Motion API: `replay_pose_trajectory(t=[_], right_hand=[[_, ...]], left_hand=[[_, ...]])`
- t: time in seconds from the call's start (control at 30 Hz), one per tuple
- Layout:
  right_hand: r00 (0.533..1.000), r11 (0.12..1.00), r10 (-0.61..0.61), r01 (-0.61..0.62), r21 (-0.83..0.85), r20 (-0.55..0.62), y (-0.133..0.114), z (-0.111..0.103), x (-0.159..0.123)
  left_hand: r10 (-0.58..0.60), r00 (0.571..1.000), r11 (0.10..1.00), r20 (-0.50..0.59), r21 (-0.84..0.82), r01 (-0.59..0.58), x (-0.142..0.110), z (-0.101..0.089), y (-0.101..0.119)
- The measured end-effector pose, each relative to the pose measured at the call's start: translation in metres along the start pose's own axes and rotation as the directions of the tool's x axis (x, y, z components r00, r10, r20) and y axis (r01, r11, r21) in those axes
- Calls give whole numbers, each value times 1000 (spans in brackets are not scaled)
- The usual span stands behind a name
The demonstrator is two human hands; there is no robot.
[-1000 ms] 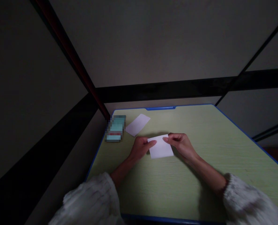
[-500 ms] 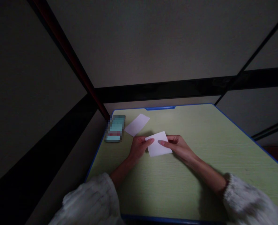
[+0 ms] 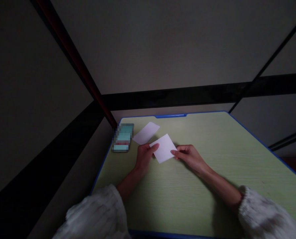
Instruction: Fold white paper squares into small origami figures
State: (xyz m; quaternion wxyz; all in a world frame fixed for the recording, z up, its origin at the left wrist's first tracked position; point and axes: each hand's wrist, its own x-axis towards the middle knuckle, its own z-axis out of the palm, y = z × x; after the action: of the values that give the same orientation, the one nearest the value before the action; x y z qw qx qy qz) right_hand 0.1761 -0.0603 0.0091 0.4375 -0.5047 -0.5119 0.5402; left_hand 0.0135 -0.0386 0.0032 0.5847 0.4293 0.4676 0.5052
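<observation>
Apparently for steadiness, the left hand [image 3: 143,158] and right hand [image 3: 192,158] pinch opposite corners of a square white paper sheet [image 3: 164,149].

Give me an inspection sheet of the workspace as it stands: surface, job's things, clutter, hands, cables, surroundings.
Surface: blue-edged, pale green table.
Job's things: white paper, one corner pointing away; second sheet on the table, beyond it to the left.
Clutter: phone near the table's left edge, screen pixelated.
Hands: left hand pinches the white paper's left corner, thumb on top; right hand pinches its right corner.
Cables: nothing seen.
Surroundings: dim; wall with a black band behind the table.
</observation>
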Motion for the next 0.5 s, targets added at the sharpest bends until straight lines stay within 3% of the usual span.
replay_pose_trajectory(t=[0.27, 0.5], right_hand=[[998, 996, -65, 65, -67, 1, 0, -1, 2], [996, 987, -87, 91, -133, 32, -9, -10, 1]], left_hand=[[-1, 1000, 997, -28, -78, -1, -1, 3, 0], [4, 1000, 999, 27, -38, -3, -2, 1, -3]])
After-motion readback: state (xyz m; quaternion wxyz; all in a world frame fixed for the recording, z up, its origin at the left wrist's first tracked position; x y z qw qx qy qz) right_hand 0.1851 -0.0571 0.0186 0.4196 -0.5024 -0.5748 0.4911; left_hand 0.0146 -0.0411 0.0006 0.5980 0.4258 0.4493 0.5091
